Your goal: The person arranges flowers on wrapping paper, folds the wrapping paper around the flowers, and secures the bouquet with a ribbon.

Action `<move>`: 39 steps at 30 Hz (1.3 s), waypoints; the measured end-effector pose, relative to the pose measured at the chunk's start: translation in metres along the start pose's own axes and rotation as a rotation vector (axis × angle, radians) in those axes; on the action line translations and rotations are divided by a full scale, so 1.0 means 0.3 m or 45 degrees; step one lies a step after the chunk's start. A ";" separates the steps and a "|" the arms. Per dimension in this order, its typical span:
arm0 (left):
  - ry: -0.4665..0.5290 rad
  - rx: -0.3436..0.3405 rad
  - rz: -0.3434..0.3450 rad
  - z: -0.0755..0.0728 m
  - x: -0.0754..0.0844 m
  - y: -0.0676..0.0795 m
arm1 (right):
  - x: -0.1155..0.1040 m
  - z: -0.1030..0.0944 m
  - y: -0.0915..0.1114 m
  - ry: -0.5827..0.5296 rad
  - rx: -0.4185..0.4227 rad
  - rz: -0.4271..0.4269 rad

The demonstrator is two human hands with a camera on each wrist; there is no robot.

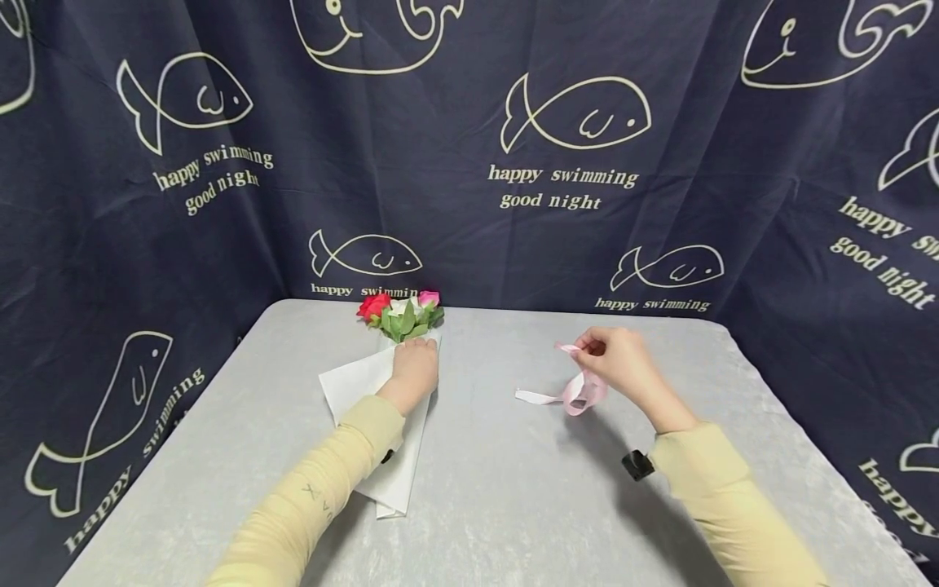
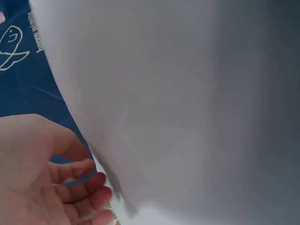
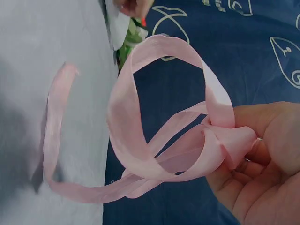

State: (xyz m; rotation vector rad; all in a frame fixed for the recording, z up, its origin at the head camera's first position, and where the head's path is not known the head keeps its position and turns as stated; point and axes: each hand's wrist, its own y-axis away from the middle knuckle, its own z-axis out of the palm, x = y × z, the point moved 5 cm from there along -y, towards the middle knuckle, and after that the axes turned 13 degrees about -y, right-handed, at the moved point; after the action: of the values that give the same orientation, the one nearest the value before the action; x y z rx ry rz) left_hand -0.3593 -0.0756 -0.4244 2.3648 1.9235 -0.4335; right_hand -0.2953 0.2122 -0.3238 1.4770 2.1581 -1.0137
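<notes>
White paper (image 1: 367, 375) is folded around a small bunch of flowers (image 1: 401, 316) with red, white and pink blooms and green leaves, on the left of the table. My left hand (image 1: 416, 371) pinches the paper just below the leaves. Its curled fingers (image 2: 91, 197) meet the paper's edge (image 2: 154, 112) in the left wrist view, where the sheet fills most of the picture. On the right, my right hand (image 1: 616, 359) holds a pink ribbon (image 1: 584, 391) up between thumb and fingers. The ribbon (image 3: 125, 110) hangs in loops, with one loose end trailing toward the table.
The grey cloth-covered table (image 1: 499, 481) ends at a dark blue curtain (image 1: 455, 163) printed with fish and lettering, which also closes both sides. A small black device (image 1: 637, 465) sits at the right wrist.
</notes>
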 end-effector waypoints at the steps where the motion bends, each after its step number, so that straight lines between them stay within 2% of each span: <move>1: 0.006 0.040 0.022 -0.003 0.003 -0.001 | -0.008 0.011 -0.004 -0.012 0.003 -0.013; 7: 0.113 0.289 0.186 -0.041 0.025 0.005 | -0.046 0.078 -0.015 -0.088 0.006 -0.072; 11: 0.319 0.378 0.337 -0.073 0.043 0.016 | -0.061 0.122 -0.014 -0.147 -0.011 -0.110; 14: 0.460 0.402 0.452 -0.095 0.058 0.025 | -0.069 0.156 -0.011 -0.190 -0.039 -0.121; 17: 0.539 0.431 0.557 -0.115 0.074 0.031 | -0.078 0.186 -0.010 -0.223 -0.060 -0.127; 26: 0.792 0.500 0.773 -0.145 0.117 0.049 | -0.103 0.258 -0.005 -0.322 -0.134 -0.183; 30: 0.832 0.551 0.829 -0.152 0.133 0.060 | -0.111 0.280 0.002 -0.367 -0.180 -0.208; 33: 0.843 0.581 0.829 -0.153 0.133 0.066 | -0.109 0.290 0.008 -0.404 -0.214 -0.197; 36: 0.867 0.554 0.795 -0.146 0.125 0.068 | -0.097 0.294 0.013 -0.433 -0.243 -0.182; 39: 0.899 0.485 0.736 -0.135 0.112 0.065 | -0.080 0.294 0.019 -0.444 -0.280 -0.168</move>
State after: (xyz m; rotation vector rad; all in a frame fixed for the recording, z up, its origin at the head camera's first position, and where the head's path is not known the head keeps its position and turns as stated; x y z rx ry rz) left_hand -0.3272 -0.0389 -0.3966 3.5024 1.2479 0.1200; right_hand -0.2907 0.1345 -0.3718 0.9881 2.0544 -0.9576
